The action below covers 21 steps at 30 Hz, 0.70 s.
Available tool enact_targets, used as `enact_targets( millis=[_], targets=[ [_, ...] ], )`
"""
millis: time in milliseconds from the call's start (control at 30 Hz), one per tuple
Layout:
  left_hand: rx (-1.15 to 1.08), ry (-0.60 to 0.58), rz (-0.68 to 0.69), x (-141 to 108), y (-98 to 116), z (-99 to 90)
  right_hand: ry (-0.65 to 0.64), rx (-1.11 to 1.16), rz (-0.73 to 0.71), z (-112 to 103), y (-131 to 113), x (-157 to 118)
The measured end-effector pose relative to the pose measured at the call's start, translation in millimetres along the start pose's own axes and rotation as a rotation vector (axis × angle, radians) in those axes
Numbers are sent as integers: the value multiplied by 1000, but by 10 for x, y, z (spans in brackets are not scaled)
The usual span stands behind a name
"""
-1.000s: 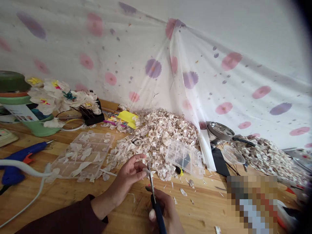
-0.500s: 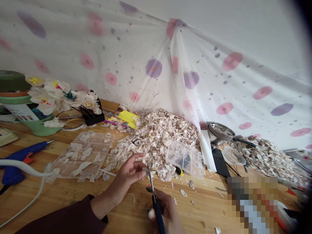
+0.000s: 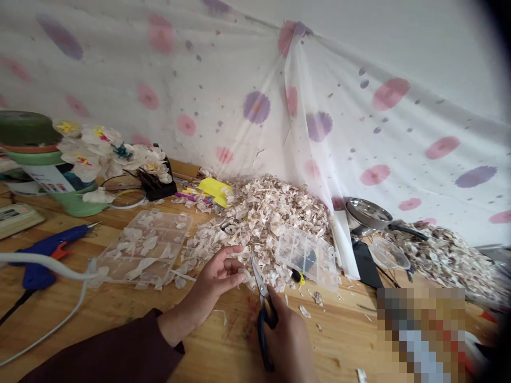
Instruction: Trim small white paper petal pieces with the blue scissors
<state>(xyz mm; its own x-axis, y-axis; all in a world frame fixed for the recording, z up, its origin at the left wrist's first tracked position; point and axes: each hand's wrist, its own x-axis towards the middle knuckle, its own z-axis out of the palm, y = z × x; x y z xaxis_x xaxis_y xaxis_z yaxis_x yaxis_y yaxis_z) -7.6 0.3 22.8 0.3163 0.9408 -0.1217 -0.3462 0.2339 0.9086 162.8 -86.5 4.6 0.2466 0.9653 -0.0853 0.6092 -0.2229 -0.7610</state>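
Blue-handled scissors (image 3: pixel 264 314), shifted rightward since a moment earlier, gripped firmly in right hand (image 3: pixel 289 338), tips at front edge of pale flake heap (image 3: pixel 259 223); left hand (image 3: pixel 215 279) half-curled just beside heap, any pinched flake too small to tell

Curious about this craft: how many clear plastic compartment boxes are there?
2: one box holding pale petals at left, another box against the scrap pile; others could be buried.
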Motion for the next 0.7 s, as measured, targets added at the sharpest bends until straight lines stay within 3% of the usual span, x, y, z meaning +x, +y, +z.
enact_targets(
  millis=[100, 200, 333, 467, 533, 633, 700],
  targets=[
    [9, 7, 7, -15, 41, 10, 61, -238, -37, 2, 63, 13],
    [89, 23, 28, -88, 121, -94, -11, -394, -74, -22, 112, 14],
    [361, 111, 122, -233, 280, -479, -102, -579, -127, -68, 192, -51],
    [976, 433, 387, -283, 490, -1013, -97, -689, -174, -64, 224, -148],
    [1183, 544, 431, -279, 591, -1250, -101, -706, -168, -62, 182, -166],
    [1233, 505, 447, -291, 684, -1454, -107, -677, -106, -96, 37, -163],
    [1324, 462, 493, -292, 691, -1437, -114, -622, -84, -140, -87, -160]
  ],
)
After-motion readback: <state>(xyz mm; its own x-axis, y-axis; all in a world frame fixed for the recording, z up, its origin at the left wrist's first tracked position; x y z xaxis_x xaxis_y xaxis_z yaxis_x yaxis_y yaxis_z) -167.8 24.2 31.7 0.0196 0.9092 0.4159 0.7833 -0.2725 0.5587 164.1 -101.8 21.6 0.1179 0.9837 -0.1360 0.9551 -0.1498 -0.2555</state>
